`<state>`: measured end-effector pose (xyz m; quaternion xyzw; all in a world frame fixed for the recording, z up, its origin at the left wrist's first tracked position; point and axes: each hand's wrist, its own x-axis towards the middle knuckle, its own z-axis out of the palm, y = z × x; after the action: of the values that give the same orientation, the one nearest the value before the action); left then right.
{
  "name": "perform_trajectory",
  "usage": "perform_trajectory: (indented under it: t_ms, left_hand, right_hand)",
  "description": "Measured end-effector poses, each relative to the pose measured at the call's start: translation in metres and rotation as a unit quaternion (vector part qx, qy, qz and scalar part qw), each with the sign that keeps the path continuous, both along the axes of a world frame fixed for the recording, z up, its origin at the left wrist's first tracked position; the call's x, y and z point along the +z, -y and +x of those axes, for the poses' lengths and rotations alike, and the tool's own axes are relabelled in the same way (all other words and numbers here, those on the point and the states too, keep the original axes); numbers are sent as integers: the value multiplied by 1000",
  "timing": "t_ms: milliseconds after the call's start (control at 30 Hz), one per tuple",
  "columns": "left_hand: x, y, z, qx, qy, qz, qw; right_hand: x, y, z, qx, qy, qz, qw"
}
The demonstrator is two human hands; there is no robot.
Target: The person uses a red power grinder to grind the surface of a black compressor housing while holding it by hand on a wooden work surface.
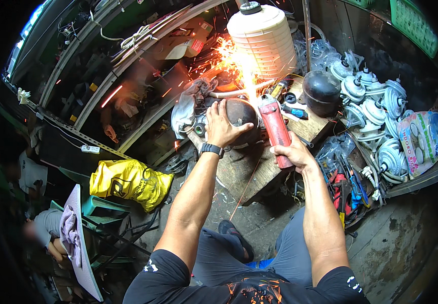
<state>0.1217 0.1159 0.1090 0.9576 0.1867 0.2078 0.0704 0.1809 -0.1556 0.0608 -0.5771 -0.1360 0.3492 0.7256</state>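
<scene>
At the centre of the frame, on a cluttered wooden bench [259, 169], a dark rounded metal shell [242, 112] is steadied under the left hand [222, 125], which is spread flat and pressed on it. A red angle grinder [275, 129] is gripped tightly by the right hand [291, 151], its disc thrown into bright sparks [234, 61] at the shell's upper edge. Should the round, scuffed shell roll under the palm, the disc could be snatched toward the bare fingers; sparks may also reach the rag [183, 109] nearby.
</scene>
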Motion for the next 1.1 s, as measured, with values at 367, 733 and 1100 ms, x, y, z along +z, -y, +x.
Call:
perform_trajectory:
  t_ms: [367, 733, 1100]
  left_hand:
    - [3, 1, -2, -3, 2, -10, 1000]
    - [3, 2, 0, 9, -2, 2, 1000]
    - [3, 2, 0, 5, -5, 5, 1000]
  right_hand:
    - [0, -2, -2, -7, 19, -4, 1000]
    - [-1, -1, 0, 3, 7, -11, 1000]
    - [4, -5, 0, -7, 19, -3, 1000]
